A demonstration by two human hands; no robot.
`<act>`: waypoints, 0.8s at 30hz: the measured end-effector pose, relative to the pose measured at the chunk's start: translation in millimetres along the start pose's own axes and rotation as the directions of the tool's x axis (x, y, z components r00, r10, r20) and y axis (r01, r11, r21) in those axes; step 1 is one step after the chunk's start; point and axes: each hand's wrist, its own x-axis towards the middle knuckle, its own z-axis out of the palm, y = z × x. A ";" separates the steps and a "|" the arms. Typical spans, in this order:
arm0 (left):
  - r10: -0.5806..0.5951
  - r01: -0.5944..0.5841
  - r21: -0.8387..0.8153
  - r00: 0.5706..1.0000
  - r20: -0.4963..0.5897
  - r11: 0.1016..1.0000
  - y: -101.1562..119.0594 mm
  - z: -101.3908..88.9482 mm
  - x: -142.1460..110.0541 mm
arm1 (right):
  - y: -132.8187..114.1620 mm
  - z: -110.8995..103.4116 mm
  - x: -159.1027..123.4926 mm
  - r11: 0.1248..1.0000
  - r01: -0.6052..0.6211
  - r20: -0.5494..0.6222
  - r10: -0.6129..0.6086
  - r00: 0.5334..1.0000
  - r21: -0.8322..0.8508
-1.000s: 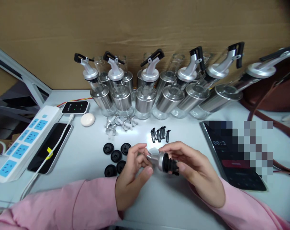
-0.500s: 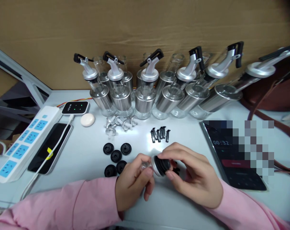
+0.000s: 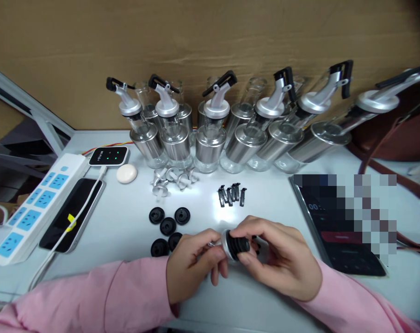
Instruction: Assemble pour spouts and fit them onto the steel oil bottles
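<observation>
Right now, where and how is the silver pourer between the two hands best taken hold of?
Probably by its narrow spout, coming from the left, as the left hand does: the spout points left, while the right hand already pinches the wider, ribbed black stopper at the other end.
</observation>
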 end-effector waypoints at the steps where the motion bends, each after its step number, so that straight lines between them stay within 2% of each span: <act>1: -0.003 0.003 0.016 1.000 0.001 1.000 0.3 -0.5 -0.1 | 0.4 0.4 -0.8 1.000 0.004 -0.004 -0.005 1.000 -0.011; 7: 0.023 -0.022 0.149 1.000 -0.010 0.989 2.9 -1.7 -0.8 | 0.4 5.0 -4.2 0.999 -0.022 -0.044 0.021 0.999 -0.035; 13: 0.061 -0.056 0.238 0.998 -0.015 0.970 6.7 -0.4 0.3 | -1.4 6.1 -3.3 0.996 -0.073 -0.058 0.076 0.995 0.055; 15: 0.091 -0.083 0.236 0.996 -0.022 0.968 6.8 0.1 -0.2 | -1.9 4.5 -3.0 0.978 -0.137 -0.002 0.139 0.990 0.158; 19: 0.145 -0.142 0.187 0.989 -0.005 0.972 4.7 -0.1 -1.7 | -1.8 0.2 -2.5 0.885 -0.276 0.122 0.247 0.961 0.376; 22: 0.187 -0.188 0.157 0.982 0.020 0.970 3.1 -0.2 -1.3 | -0.6 -2.1 -1.8 0.835 -0.332 0.216 0.261 0.941 0.439; 24: 0.154 -0.155 0.108 0.988 0.021 0.982 1.8 0.5 -0.9 | 0.1 -2.8 -1.6 0.796 -0.375 0.290 0.260 0.921 0.475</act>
